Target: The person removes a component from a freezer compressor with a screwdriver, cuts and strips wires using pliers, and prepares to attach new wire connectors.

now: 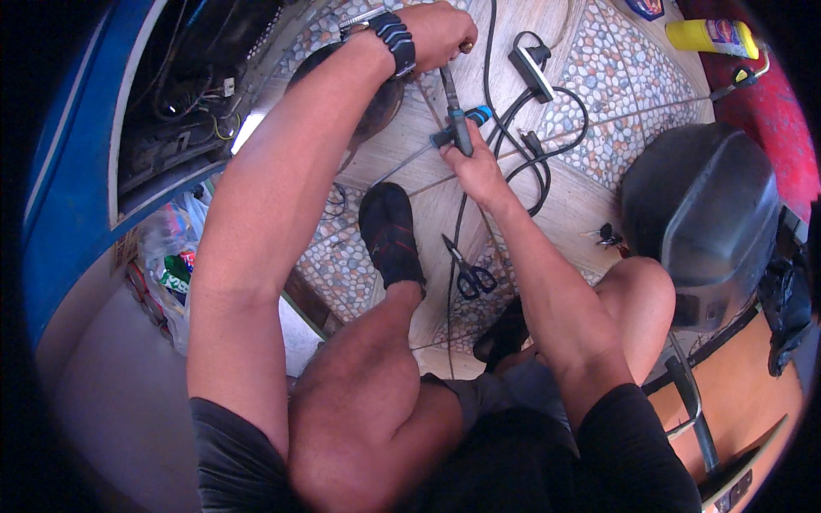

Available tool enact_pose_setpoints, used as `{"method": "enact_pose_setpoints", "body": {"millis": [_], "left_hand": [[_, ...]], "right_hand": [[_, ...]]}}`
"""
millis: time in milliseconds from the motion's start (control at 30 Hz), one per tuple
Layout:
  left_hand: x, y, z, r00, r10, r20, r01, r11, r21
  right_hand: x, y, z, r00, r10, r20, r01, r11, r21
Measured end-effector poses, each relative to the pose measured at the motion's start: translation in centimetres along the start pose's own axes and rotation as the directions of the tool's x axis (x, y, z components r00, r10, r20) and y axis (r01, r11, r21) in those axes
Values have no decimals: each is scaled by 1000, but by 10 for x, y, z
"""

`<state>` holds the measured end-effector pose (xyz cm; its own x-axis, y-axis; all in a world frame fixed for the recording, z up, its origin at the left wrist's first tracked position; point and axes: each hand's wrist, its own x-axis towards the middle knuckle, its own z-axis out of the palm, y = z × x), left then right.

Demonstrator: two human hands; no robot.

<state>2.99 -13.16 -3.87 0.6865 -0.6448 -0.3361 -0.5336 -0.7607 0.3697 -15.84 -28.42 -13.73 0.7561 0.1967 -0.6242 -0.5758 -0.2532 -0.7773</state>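
A: Where the bare knees bend nearest the camera, what lies under them?

B: A tiled floor (616,77), part pale wood-grain planks, part squares of rounded pebble pattern. One foot in a black shoe (391,232) stands flat on it, near the middle.

A: And just past the shoe?

B: Scissors (468,272) with black loop handles lie on a plank tile, blades toward the shoe. A thin grey cable runs beside them, from the knees toward the hands.

A: The hands, then.

B: The right hand (475,168) has its fingers curled tight round a slim dark tool (456,115) with a blue-tipped handle, held above the floor near the far middle. The left hand (440,32), a ribbed black watch at its wrist, is closed in a fist round the upper end of the same tool's shaft, farther out.

A: Around them?

B: Glossy black cords loop over the tiles to a black block-shaped adapter (532,68) just right of the hands. A round dark part sits under the left forearm.

A: To the sides?

B: At the floor's right edge, a smooth, rounded dark grey plastic cover (705,214). Beyond it, in the far right corner, a yellow bottle (708,36) lies on red cloth. On the left, a blue panel (73,171) frames an opening crowded with wires, with crumpled plastic bags below.
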Motion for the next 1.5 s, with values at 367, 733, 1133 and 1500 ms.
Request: {"method": "enact_pose_setpoints", "body": {"millis": [367, 733, 1133, 1500], "left_hand": [[3, 4, -10, 996, 10, 89, -11, 1000, 10], [0, 1, -3, 1000, 10, 30, -10, 1000, 2], [2, 20, -30, 971, -81, 227, 68, 996, 63], [5, 3, -6, 998, -7, 68, 6, 1000, 19]], "right_hand": [[5, 9, 11, 995, -80, 52, 65, 967, 247], [1, 6, 5, 998, 48, 36, -52, 993, 101], [-16, -15, 21, 980, 151, 127, -194, 865, 463], [-16, -13, 23, 978, 104, 180, -187, 818, 544]]}}
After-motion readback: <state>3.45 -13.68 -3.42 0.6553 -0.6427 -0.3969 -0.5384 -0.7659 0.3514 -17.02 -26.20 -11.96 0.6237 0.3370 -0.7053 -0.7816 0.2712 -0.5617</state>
